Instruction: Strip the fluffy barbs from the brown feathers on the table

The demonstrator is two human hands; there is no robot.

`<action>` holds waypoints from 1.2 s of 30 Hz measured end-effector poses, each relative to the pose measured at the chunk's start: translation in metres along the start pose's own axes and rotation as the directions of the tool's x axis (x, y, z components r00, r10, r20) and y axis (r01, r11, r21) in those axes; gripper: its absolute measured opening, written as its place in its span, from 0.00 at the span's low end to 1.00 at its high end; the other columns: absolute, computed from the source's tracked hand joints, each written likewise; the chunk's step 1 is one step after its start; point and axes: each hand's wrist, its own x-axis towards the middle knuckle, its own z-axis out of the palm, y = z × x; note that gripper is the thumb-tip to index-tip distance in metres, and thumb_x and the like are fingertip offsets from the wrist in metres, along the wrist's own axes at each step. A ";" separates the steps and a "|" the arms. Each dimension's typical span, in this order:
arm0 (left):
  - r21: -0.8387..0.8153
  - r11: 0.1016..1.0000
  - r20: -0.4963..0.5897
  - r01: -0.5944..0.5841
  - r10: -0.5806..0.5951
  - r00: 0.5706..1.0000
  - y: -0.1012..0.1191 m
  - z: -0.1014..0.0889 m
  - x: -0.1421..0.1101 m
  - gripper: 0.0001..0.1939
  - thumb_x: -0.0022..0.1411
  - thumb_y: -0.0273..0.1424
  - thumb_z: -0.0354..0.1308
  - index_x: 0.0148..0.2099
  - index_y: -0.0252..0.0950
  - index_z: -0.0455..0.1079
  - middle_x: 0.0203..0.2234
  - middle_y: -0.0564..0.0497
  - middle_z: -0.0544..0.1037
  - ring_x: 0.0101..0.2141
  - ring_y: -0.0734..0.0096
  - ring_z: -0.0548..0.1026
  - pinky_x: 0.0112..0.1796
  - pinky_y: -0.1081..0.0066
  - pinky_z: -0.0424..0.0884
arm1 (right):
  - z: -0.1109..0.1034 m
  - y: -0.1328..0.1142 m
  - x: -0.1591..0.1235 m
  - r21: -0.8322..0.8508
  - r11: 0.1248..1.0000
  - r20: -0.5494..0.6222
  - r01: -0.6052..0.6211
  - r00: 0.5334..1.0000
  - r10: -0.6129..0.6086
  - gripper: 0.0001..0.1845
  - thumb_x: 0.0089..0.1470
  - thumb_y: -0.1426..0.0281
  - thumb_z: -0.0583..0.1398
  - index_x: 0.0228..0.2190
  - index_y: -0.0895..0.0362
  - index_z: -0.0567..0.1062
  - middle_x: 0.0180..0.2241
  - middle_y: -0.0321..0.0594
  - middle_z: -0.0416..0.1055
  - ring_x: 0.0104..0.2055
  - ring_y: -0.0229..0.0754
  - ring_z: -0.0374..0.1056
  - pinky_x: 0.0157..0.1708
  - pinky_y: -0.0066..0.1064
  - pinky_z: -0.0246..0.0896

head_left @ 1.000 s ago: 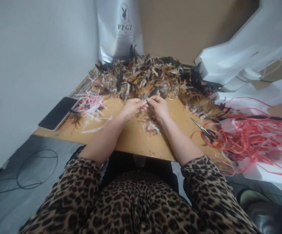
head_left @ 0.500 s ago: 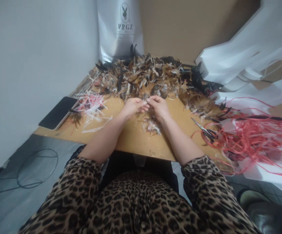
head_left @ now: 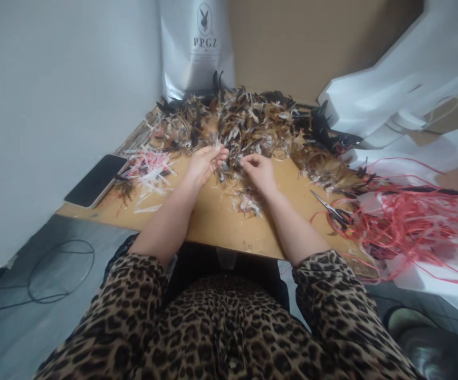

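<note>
My left hand (head_left: 204, 164) pinches a brown feather (head_left: 210, 129) by its pale base between thumb and fingers, the vane pointing away over the pile. To the right, my right hand (head_left: 259, 172) is closed in a pinch; anything between its fingertips is too small to make out. The two hands are a short way apart. Just beyond them spreads a large heap of brown, black and white feathers (head_left: 248, 113). Below my right hand lies a small clump of whitish feather scraps (head_left: 248, 203) on the wooden board (head_left: 221, 227).
A phone (head_left: 96, 181) lies at the board's left, beside pink and white strips (head_left: 150, 166). Scissors (head_left: 334, 208) rest on the right near tangled red ribbon (head_left: 422, 227). A silver bag (head_left: 197, 58) stands behind the feathers; white bags (head_left: 395, 89) are at right.
My hands have moved from touching to apart. The left went left and away from me with the brown feather; the right stayed near its place.
</note>
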 end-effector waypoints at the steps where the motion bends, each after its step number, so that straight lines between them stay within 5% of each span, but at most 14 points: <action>1: 0.000 1.000 0.003 0.006 -0.006 1.000 -0.001 0.000 0.000 0.03 0.60 0.26 0.59 0.35 0.31 0.74 0.29 0.49 0.81 0.25 0.84 0.75 0.26 0.85 0.68 | 0.000 0.001 -0.001 -0.089 0.995 0.040 0.044 0.998 -0.040 0.06 0.45 0.67 0.62 0.26 0.57 0.76 0.28 0.37 0.73 0.32 0.39 0.66 0.38 0.32 0.61; 5: -0.022 1.000 0.014 0.014 -0.014 1.000 -0.003 -0.001 0.000 0.03 0.59 0.26 0.61 0.34 0.30 0.74 0.29 0.48 0.81 0.24 0.84 0.75 0.25 0.84 0.67 | 0.002 -0.007 -0.008 -0.384 0.903 0.233 0.191 0.967 -0.106 0.08 0.49 0.69 0.60 0.30 0.57 0.78 0.32 0.41 0.74 0.37 0.42 0.67 0.42 0.34 0.60; 12: 0.082 0.997 0.064 -0.002 -0.003 0.998 -0.005 0.001 -0.002 0.08 0.56 0.30 0.64 0.33 0.29 0.73 0.28 0.48 0.80 0.23 0.83 0.74 0.24 0.83 0.67 | 0.001 -0.028 -0.015 -0.739 0.646 0.316 0.193 0.946 0.079 0.12 0.52 0.70 0.56 0.32 0.58 0.79 0.35 0.48 0.75 0.36 0.45 0.68 0.37 0.33 0.58; 18: 0.204 0.979 0.089 -0.017 -0.001 0.996 -0.008 0.005 -0.006 0.11 0.54 0.33 0.65 0.33 0.29 0.72 0.31 0.46 0.81 0.24 0.83 0.75 0.24 0.83 0.66 | -0.008 -0.014 -0.003 -0.413 0.911 0.183 -0.005 0.979 0.089 0.11 0.48 0.70 0.56 0.28 0.62 0.78 0.28 0.41 0.75 0.29 0.38 0.66 0.33 0.28 0.59; 22: 0.164 0.986 0.098 0.019 -0.036 0.995 -0.009 0.004 -0.005 0.09 0.55 0.32 0.64 0.34 0.30 0.73 0.31 0.47 0.81 0.25 0.83 0.75 0.25 0.83 0.67 | -0.011 -0.013 -0.002 -0.298 0.954 0.164 -0.029 0.983 0.081 0.12 0.48 0.68 0.57 0.30 0.62 0.77 0.29 0.41 0.75 0.28 0.37 0.66 0.32 0.28 0.60; 26: 0.230 0.973 0.103 -0.026 0.002 0.995 -0.012 0.005 -0.005 0.10 0.55 0.33 0.64 0.33 0.29 0.73 0.31 0.46 0.81 0.24 0.82 0.75 0.25 0.82 0.67 | -0.006 -0.022 -0.010 -0.637 0.758 0.305 0.143 0.949 0.077 0.10 0.46 0.71 0.58 0.29 0.60 0.78 0.31 0.47 0.76 0.32 0.43 0.69 0.34 0.32 0.60; 29: 0.322 0.945 0.088 -0.063 0.036 0.995 -0.014 0.006 -0.005 0.11 0.55 0.33 0.64 0.30 0.28 0.72 0.32 0.45 0.81 0.23 0.82 0.74 0.24 0.82 0.66 | -0.004 -0.025 -0.012 -0.765 0.629 0.287 0.139 0.948 0.139 0.08 0.45 0.74 0.58 0.26 0.59 0.78 0.30 0.50 0.76 0.33 0.46 0.70 0.35 0.34 0.59; 31: 0.317 0.947 0.084 -0.056 0.030 0.996 -0.014 0.006 -0.005 0.11 0.55 0.33 0.64 0.31 0.28 0.72 0.32 0.45 0.81 0.23 0.82 0.75 0.24 0.82 0.66 | -0.005 -0.023 -0.010 -0.661 0.747 0.246 0.070 0.961 0.128 0.06 0.45 0.73 0.59 0.23 0.59 0.77 0.27 0.46 0.75 0.30 0.43 0.68 0.34 0.33 0.58; 34: 0.197 0.980 0.081 -0.008 -0.009 0.997 -0.012 0.006 -0.005 0.08 0.56 0.31 0.63 0.33 0.29 0.73 0.32 0.46 0.81 0.24 0.83 0.75 0.24 0.83 0.67 | -0.009 -0.021 -0.004 -0.154 0.974 0.138 -0.167 0.972 0.188 0.06 0.45 0.68 0.61 0.23 0.59 0.74 0.20 0.36 0.69 0.21 0.34 0.59 0.25 0.28 0.54; 36: 0.091 0.994 0.091 0.054 -0.062 0.994 -0.010 0.006 -0.006 0.05 0.57 0.28 0.63 0.34 0.29 0.73 0.31 0.47 0.81 0.24 0.83 0.75 0.24 0.84 0.67 | -0.011 -0.023 -0.001 0.251 0.914 0.138 -0.320 0.946 0.293 0.10 0.42 0.64 0.64 0.24 0.58 0.73 0.15 0.30 0.61 0.17 0.29 0.49 0.19 0.25 0.45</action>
